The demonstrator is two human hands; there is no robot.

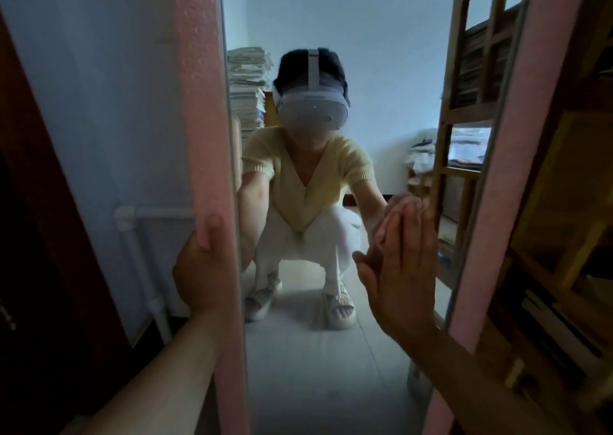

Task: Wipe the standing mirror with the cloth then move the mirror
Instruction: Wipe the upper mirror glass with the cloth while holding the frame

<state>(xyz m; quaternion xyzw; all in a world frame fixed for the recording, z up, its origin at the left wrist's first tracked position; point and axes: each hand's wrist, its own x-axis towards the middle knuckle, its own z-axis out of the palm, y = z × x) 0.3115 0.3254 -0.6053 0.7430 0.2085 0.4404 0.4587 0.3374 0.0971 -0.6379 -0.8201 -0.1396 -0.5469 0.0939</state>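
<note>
The standing mirror fills the middle of the view, and its pink frame point(202, 103) runs down both sides. The glass point(331, 351) reflects a crouching person in a headset, a floor and a blue wall. My left hand point(199, 275) grips the left frame edge low down, thumb on the front and fingers hidden behind it. My right hand point(401, 268) presses flat against the glass near the right frame, fingers straight and together, meeting its own reflection. No cloth is in sight.
A wooden bookshelf point(564, 235) packed with books stands close on the right of the mirror. A dark wooden door or cabinet point(39, 235) is at the far left. White pipes point(139, 268) run along the blue wall behind the left frame.
</note>
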